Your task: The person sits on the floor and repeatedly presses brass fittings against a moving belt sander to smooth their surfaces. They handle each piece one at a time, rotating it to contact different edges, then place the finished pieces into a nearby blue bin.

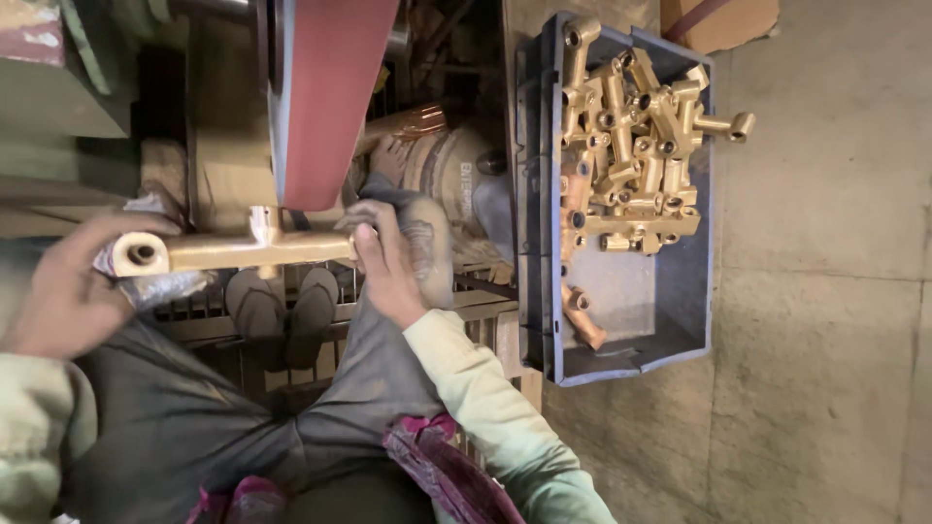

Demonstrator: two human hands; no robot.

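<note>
I hold a long brass fitting [243, 248] level in front of me, its middle pressed against the red-brown sanding belt [325, 97]. My left hand [68, 291] grips the fitting's left end through a grey rag, the open round end facing me. My right hand [383, 262] grips the right end, fingers curled around it. Both sleeves are pale green.
A blue-grey plastic crate [631, 320] on the concrete floor to my right holds several brass fittings [631, 146]. Two sandal soles [282, 306] show below the fitting. Green machine housing [58, 78] stands at the upper left. A cardboard piece [723, 19] lies beyond the crate.
</note>
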